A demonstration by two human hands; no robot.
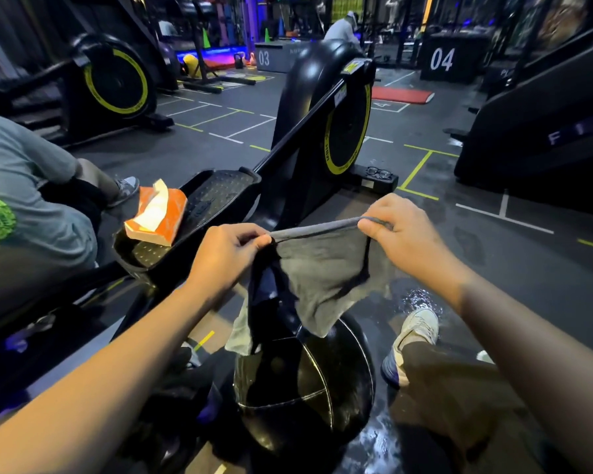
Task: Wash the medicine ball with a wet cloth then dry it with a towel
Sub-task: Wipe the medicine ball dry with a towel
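A grey cloth [326,268] hangs stretched between both my hands above the black medicine ball [305,388]. My left hand [226,254] pinches its left top corner, and my right hand [401,227] pinches the right top corner. The cloth's lower tip touches or nearly touches the ball's top. The ball, black with white seams, sits on the wet dark floor between my legs; its upper left part is hidden behind the cloth.
An orange tissue box [156,213] lies on the black pedal [216,196] of an exercise machine to the left. A person in a grey shirt [21,200] sits at far left. My shoe [415,340] rests on the wet floor [421,299]. Glasses [379,172] lie on the machine base.
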